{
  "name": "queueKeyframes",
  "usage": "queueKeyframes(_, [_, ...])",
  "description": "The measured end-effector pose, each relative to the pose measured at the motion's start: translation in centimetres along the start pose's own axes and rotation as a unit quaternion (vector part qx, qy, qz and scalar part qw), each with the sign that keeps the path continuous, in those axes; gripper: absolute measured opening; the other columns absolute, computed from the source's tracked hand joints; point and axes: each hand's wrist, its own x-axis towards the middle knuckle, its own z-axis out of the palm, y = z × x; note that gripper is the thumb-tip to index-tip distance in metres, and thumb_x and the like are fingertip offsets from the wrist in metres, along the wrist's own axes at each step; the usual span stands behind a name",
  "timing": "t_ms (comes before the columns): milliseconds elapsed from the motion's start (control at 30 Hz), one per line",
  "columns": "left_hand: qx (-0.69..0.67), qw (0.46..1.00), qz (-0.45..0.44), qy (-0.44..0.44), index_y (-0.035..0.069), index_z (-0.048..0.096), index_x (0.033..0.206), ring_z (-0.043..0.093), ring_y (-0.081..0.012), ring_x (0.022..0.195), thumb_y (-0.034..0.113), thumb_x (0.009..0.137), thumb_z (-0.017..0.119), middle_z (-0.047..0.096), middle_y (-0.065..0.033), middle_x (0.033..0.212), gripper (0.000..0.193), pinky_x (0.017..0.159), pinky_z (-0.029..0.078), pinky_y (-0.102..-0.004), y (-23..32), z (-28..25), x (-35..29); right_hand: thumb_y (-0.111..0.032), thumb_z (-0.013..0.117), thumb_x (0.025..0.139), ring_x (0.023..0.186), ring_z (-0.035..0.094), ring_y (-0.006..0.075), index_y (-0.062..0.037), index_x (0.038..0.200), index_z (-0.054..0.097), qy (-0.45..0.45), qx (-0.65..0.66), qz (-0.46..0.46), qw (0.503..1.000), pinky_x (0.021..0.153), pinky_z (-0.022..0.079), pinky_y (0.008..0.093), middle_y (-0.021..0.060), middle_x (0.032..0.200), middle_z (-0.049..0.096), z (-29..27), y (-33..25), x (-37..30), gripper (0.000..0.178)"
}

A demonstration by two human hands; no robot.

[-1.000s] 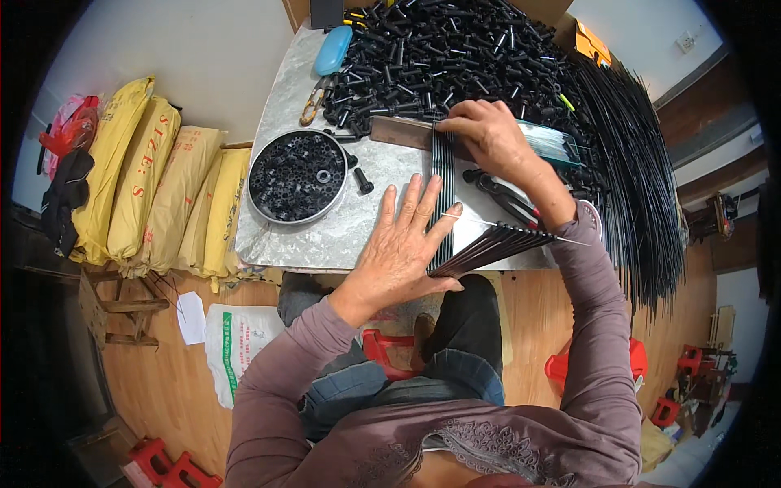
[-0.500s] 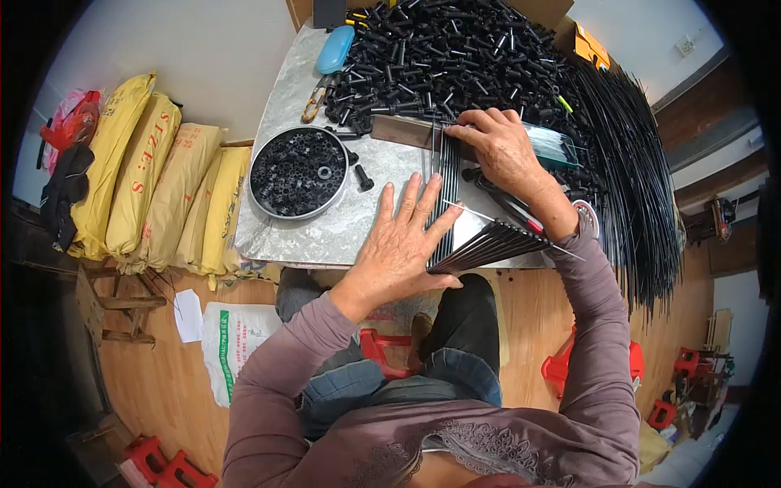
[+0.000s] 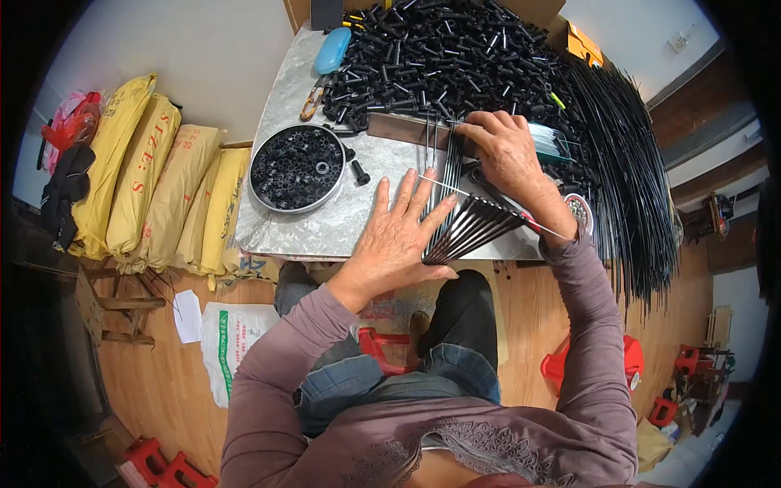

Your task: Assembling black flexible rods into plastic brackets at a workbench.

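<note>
My left hand (image 3: 399,232) lies flat with its fingers spread over a set of thin black rods (image 3: 480,230) joined in a fan at the table's front edge. A thin pale wire (image 3: 533,221) runs across the rods' tips. Farther up, my right hand (image 3: 508,159) has its fingers bent and pressed together on the rods' upper ends, beside a brownish flat bar (image 3: 394,128). A pair of loose rods stands apart to the left of the others. The right fingertips partly hide what they grip.
A round tin (image 3: 255,191) of small black tubes sits at left, with a black bolt-shaped piece (image 3: 359,172) beside it. Black plastic parts (image 3: 439,61) are heaped behind. Long black rods (image 3: 626,179) hang over the right edge. Scissors (image 3: 312,102) and a blue case (image 3: 333,50) lie back left.
The fan of rods has spread wider and its pale wire has risen toward my left fingertips. Near the bar, a pair of rods now stands farther left of the bunch. Both hands stay nearly in place.
</note>
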Motion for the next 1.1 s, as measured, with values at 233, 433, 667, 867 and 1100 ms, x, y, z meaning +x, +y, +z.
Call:
queueKeyframes(233, [0.007, 1.000, 0.002, -0.010, 0.009, 0.041, 0.138, 0.022, -0.0443, 0.138, 0.058, 0.065, 0.074, 0.024, -0.0263, 0.148, 0.094, 0.109, 0.015, -0.0609, -0.2, 0.1, -0.2, -0.029, 0.077, 0.075, 0.119, 0.052, 0.0236, 0.0021, 0.134, 0.046, -0.125, 0.610, 0.097, 0.777, 0.102, 0.039, 0.0371, 0.0140, 0.130, 0.053, -7.8, -4.7, -3.7, 0.073])
queueKeyframes(433, [0.006, 1.000, 0.029, 0.008, 0.009, 0.044, 0.137, 0.031, -0.0461, 0.132, 0.057, 0.059, 0.078, 0.037, -0.0245, 0.139, 0.097, 0.104, 0.022, -0.0653, 0.3, -0.3, 0.0, -0.015, 0.071, 0.078, 0.110, 0.058, 0.0205, 0.0043, 0.127, 0.052, 0.060, 0.719, 0.151, 0.676, 0.096, 0.046, 0.0344, 0.0163, 0.118, 0.061, -9.0, -11.4, -3.6, 0.057])
queueKeyframes(667, [0.019, 0.998, 0.011, -0.057, 0.007, 0.039, 0.140, 0.026, -0.0481, 0.134, 0.058, 0.058, 0.078, 0.032, -0.0226, 0.144, 0.104, 0.103, 0.022, -0.0673, 0.8, -1.6, 0.5, -0.010, 0.067, 0.086, 0.098, 0.059, 0.0137, 0.0001, 0.107, 0.067, 0.199, 0.715, 0.168, 0.649, 0.089, 0.046, 0.0282, 0.0083, 0.106, 0.066, -9.0, -12.9, -2.6, 0.023])
queueKeyframes(867, [-0.214, 0.976, -0.011, 0.026, 0.004, 0.047, 0.131, 0.042, -0.0334, 0.127, 0.043, 0.063, 0.083, 0.045, -0.0166, 0.135, 0.086, 0.100, 0.037, -0.0492, 1.3, -5.3, 1.2, -0.010, 0.065, 0.087, 0.093, 0.060, 0.0115, -0.0011, 0.105, 0.068, 0.198, 0.686, 0.146, 0.685, 0.085, 0.047, 0.0257, 0.0046, 0.101, 0.066, -9.5, -12.8, -2.0, 0.020])
queueKeyframes(1100, [-0.349, 0.894, 0.012, 0.280, 0.003, 0.067, 0.097, 0.056, -0.0100, 0.084, 0.006, 0.082, 0.070, 0.062, -0.0019, 0.092, 0.015, 0.074, 0.045, -0.0242, 4.4, -9.0, 1.3, -0.008, 0.064, 0.088, 0.089, 0.059, 0.0107, 0.0000, 0.101, 0.069, 0.218, 0.667, 0.124, 0.701, 0.080, 0.046, 0.0240, 0.0034, 0.096, 0.065, -9.4, -12.1, -1.9, 0.017])
